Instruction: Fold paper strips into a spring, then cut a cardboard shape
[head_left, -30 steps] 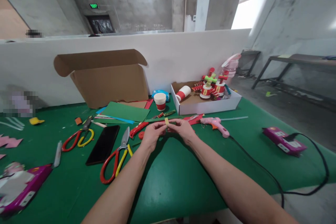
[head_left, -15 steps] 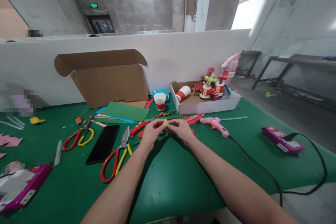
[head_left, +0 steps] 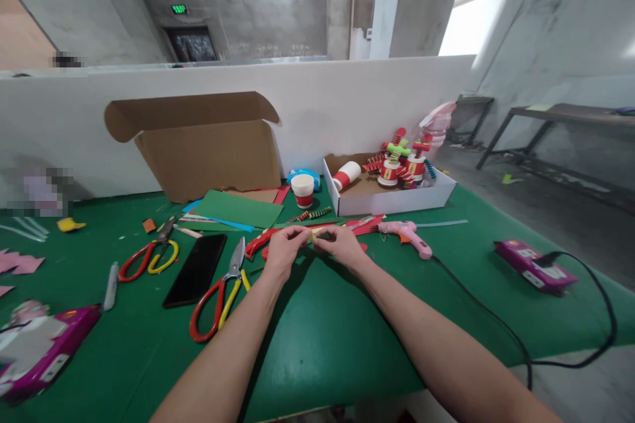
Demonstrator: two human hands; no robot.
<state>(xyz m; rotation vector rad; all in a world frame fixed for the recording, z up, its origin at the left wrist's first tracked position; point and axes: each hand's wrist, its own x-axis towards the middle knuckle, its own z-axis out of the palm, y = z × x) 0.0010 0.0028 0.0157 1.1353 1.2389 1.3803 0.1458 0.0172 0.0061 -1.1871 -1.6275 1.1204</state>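
My left hand [head_left: 284, 250] and my right hand [head_left: 342, 244] meet fingertip to fingertip over the green table [head_left: 322, 344]. Both pinch a small yellow paper strip [head_left: 312, 235] between them. A red paper piece [head_left: 258, 244] lies just left of my left hand. Red and yellow scissors [head_left: 218, 297] lie to the left of my left forearm. A pink glue gun [head_left: 409, 238] rests to the right of my right hand.
A black phone [head_left: 195, 269] and a second pair of scissors [head_left: 149, 256] lie at left. Green paper sheets [head_left: 238, 210], a paper cup [head_left: 302, 190], an open cardboard box [head_left: 198, 145] and a white box of paper-cup crafts [head_left: 391, 195] stand behind. A black cord [head_left: 496, 324] runs right.
The yellow strip stood upright between my fingertips a second ago; now it is lower and mostly hidden in the pinch. Both hands stayed in nearly the same place.
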